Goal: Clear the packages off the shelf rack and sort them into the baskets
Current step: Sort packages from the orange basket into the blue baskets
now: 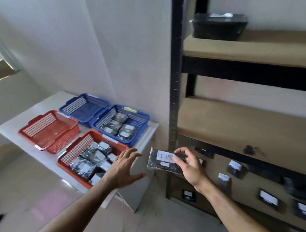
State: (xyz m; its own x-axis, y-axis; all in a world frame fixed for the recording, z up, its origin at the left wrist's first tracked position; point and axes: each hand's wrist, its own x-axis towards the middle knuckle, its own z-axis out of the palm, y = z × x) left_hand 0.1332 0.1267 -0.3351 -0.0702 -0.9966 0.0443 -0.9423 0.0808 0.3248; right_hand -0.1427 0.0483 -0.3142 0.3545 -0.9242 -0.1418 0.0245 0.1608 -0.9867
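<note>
While the right hand (186,164) pinches a flat black plastic-wrapped package (164,161) marked "RETUR…", the baskets lie to its left.

Held in the air between the white table (150,133) and the black-framed shelf rack (175,97), the package's long axis runs roughly left to right. Fingers spread and holding nothing, the left hand (123,167) hovers just beside it, over the near red plastic basket (69,154), so it looks better placed for a handover.

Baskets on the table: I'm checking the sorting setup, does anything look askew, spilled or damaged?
Nothing stands out. All four baskets sit upright on the white table; packages lie inside the near red basket and near blue basket, none spilled.
</note>
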